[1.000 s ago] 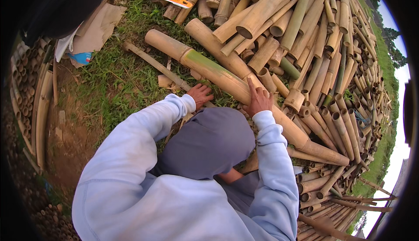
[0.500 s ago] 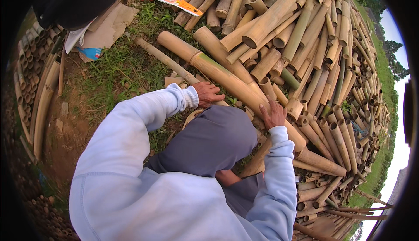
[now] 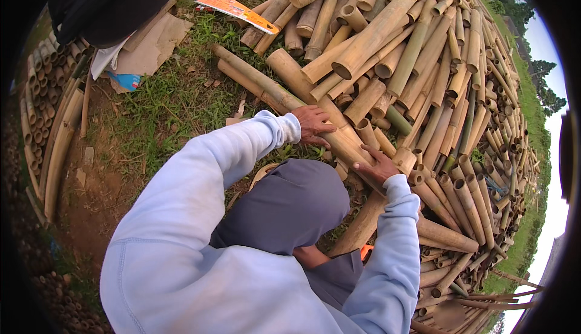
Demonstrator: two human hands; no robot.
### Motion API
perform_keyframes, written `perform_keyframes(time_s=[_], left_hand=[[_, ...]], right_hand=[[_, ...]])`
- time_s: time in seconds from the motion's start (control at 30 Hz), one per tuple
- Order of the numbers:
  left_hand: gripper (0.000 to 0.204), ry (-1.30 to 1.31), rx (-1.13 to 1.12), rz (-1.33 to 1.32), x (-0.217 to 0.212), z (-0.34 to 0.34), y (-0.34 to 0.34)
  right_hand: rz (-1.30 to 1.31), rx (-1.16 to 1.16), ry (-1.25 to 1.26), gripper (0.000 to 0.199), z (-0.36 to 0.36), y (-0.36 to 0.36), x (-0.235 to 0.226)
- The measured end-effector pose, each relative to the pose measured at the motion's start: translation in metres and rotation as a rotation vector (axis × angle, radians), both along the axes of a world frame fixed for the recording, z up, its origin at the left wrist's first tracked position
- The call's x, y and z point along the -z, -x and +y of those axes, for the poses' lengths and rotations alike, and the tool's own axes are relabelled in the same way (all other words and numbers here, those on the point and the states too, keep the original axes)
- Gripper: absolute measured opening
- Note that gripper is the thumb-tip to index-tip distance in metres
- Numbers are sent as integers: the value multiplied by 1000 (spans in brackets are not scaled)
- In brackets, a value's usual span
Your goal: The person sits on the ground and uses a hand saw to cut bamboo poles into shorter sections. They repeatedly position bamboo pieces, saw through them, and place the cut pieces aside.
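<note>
My left hand (image 3: 313,123) lies over a long bamboo pole (image 3: 257,78), its fingers bent across the top. Further down the same line, my right hand (image 3: 380,167) grips the bamboo with the thumb on the near side and the fingers over the far side. The pole runs from the grass at upper left down past my knee (image 3: 284,204). A second, yellower pole (image 3: 239,80) lies close along its near side. Beyond it rests a thick tan pole (image 3: 293,71). Overlapping bamboo and my hands hide where the poles end near my right forearm.
A large heap of cut bamboo (image 3: 436,80) fills the right side. An orange flat sleeve (image 3: 238,12) lies on the grass. Flattened cardboard (image 3: 154,40) and a black bag (image 3: 112,4) are at upper left, above stacked bamboo (image 3: 45,92). Something orange (image 3: 366,252) shows beside my right forearm.
My left hand has moved up and right, onto the bamboo beside the right hand. The thinner pole has shifted right, and the thick green-streaked pole no longer shows in its former place.
</note>
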State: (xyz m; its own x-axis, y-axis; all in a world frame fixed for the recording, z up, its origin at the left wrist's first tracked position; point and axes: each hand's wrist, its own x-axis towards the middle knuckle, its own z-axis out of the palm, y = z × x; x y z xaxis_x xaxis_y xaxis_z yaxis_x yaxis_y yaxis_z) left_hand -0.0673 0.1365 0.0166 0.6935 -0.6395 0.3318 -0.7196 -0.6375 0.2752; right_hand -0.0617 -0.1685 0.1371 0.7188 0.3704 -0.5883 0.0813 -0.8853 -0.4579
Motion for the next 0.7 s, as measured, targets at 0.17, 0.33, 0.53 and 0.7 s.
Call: perform_keyframes(time_s=[0.17, 0.33, 0.53, 0.7], left_hand=[[63, -10, -36, 60, -9, -22, -4], [63, 17, -31, 53, 1, -34, -14], [53, 22, -79, 167, -1, -40, -29], [53, -60, -140, 221, -6, -47, -32]], right_hand=[[-32, -99, 34, 101, -11, -6, 0], [-119, -29, 2, 99, -31, 2, 8], [-549, 320, -92, 58, -112, 41, -3], [-1058, 923, -144, 43, -183, 153, -7]])
